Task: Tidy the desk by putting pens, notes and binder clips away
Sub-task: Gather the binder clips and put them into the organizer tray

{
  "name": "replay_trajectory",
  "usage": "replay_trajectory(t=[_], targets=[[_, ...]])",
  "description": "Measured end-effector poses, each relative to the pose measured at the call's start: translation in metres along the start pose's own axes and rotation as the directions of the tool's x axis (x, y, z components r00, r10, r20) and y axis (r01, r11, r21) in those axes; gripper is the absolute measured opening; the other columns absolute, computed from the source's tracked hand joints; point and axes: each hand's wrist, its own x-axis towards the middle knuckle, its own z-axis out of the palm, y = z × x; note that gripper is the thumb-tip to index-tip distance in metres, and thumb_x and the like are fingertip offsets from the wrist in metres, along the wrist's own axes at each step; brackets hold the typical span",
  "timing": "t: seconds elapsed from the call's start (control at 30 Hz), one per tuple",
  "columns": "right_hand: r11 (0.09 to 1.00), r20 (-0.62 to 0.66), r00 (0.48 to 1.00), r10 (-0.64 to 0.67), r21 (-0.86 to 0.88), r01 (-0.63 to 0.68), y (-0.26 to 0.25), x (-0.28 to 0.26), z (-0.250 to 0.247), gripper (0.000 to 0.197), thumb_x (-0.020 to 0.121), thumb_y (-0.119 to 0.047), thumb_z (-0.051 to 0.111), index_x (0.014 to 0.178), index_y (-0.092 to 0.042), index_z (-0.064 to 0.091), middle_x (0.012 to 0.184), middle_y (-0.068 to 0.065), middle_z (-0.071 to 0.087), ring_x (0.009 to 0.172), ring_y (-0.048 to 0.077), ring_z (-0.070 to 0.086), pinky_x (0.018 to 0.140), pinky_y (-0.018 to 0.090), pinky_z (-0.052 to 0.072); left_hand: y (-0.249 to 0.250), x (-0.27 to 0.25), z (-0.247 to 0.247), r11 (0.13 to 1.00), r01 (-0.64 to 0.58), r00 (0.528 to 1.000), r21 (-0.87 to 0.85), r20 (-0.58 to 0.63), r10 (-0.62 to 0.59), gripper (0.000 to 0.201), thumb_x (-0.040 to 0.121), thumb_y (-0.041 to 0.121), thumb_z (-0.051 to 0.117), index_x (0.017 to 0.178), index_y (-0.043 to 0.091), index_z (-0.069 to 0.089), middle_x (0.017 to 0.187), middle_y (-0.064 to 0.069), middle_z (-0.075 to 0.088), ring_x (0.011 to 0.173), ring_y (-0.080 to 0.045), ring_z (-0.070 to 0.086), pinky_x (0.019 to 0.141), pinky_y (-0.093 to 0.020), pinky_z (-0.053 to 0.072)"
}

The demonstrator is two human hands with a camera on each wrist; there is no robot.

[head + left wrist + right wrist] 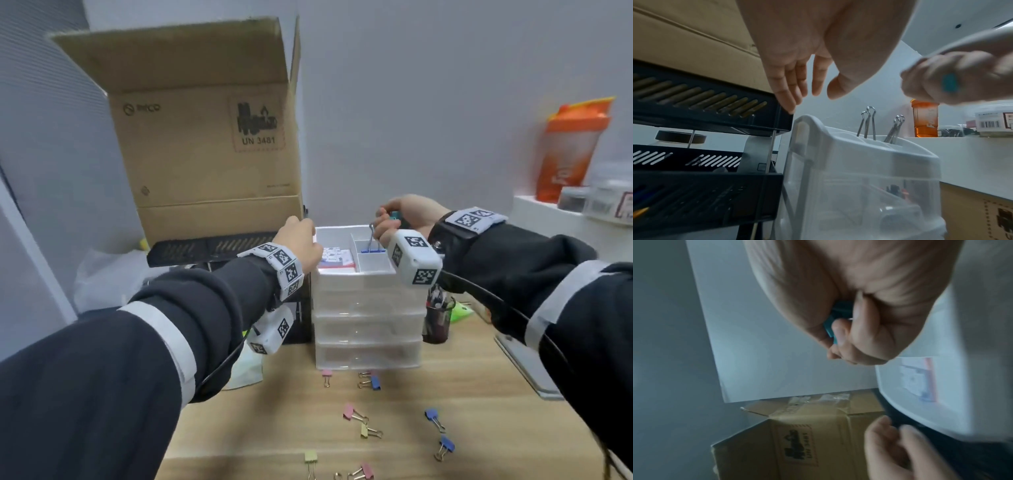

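Teal plastic shows between the curled fingers of the right hand (pixel 399 219): it grips a teal binder clip (pixel 395 216) above the small tray compartment on top of the white drawer unit (pixel 366 308). A blue binder clip (pixel 371 245) stands in that compartment already, wire handles up, just under the knuckles; whether the fingers touch those handles I cannot tell. The left hand (pixel 301 245) is relaxed, fingers straight and holding nothing, hovering by the unit's left edge next to the black letter tray (pixel 212 248). A pad of notes (pixel 334 258) lies in the larger tray compartment beside the clips.

To my eye the step is dropping the teal clip in with the blue one. Done well, the hand would lower close to the compartment before letting go, so the clip cannot bounce over the low divider onto the notes, and the left hand could steady the light plastic unit.

Plenty remains: loose clips (pixel 356 416) in pink, yellow and blue lie scattered on the wooden desk (pixel 479 411) in front of the drawers.
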Motion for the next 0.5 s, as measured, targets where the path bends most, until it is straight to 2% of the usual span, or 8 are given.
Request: replay_trajectory(t=[0.1,0.17,0.27,0.37,0.43,0.5], targets=[[0.994,-0.016,0.995,-0.101,-0.034,0.1,-0.043,0.025,0.016,0.034,0.101,-0.016,0.033,0.067,-0.011,0.039,0.054,0.0,0.038,0.036,0.008,0.031,0.037,0.015,0.031,-0.001,0.009,0.001,0.999,0.015,0.998,0.049,0.06,-0.018,0.026,0.093,0.025,0.053,0.114,0.009,0.053,0.117,-0.011,0.046,0.094,-0.028,0.057,0.086,-0.041,0.052],[0.989,-0.061,0.989,-0.133,-0.08,0.128,-0.063,0.049,0.021,0.034,0.101,-0.016,0.032,0.068,-0.011,0.039,0.055,0.0,0.037,0.037,0.008,0.03,0.04,0.015,0.029,-0.003,0.015,0.005,0.997,-0.003,0.998,0.082,0.063,-0.002,0.026,0.093,0.024,0.054,0.113,0.008,0.053,0.116,-0.011,0.047,0.093,-0.029,0.057,0.085,-0.039,0.052],[0.979,-0.171,0.972,-0.158,-0.154,0.132,-0.081,0.089,0.018,0.035,0.102,-0.015,0.032,0.068,-0.01,0.04,0.053,0.001,0.039,0.04,0.008,0.03,0.041,0.016,0.031,-0.005,0.021,0.011,0.998,-0.011,0.995,0.058,0.103,0.004,0.023,0.095,0.022,0.053,0.113,0.007,0.053,0.115,-0.009,0.046,0.084,-0.024,0.055,0.077,-0.033,0.049],[0.942,-0.214,0.963,-0.164,-0.325,0.088,-0.087,0.124,0.01,0.036,0.102,-0.013,0.029,0.067,-0.011,0.038,0.046,0.002,0.039,0.033,0.012,0.035,0.053,0.018,0.032,-0.004,0.025,0.013,1.0,-0.009,0.992,0.008,0.127,0.008,0.012,0.096,0.014,0.049,0.102,0.006,0.055,0.107,-0.009,0.051,0.079,-0.023,0.055,0.067,-0.029,0.043],[0.939,-0.228,0.964,-0.14,-0.34,0.056,-0.084,0.139,0.004,0.036,0.102,-0.014,0.03,0.068,-0.011,0.039,0.055,0.001,0.037,0.029,0.013,0.036,0.052,0.018,0.034,-0.003,0.025,0.014,1.0,-0.004,0.992,-0.012,0.128,0.005,0.004,0.094,0.008,0.048,0.092,0.008,0.052,0.094,-0.008,0.054,0.076,-0.023,0.052,0.059,-0.027,0.04],[0.938,-0.229,0.966,-0.121,-0.346,0.035,-0.076,0.149,-0.003,0.035,0.103,-0.014,0.032,0.069,-0.01,0.04,0.063,0.0,0.036,0.028,0.012,0.037,0.043,0.019,0.037,-0.002,0.025,0.014,1.0,0.006,0.991,-0.024,0.131,-0.003,0.003,0.093,0.007,0.049,0.091,0.009,0.051,0.087,-0.006,0.054,0.074,-0.023,0.051,0.058,-0.027,0.039]])
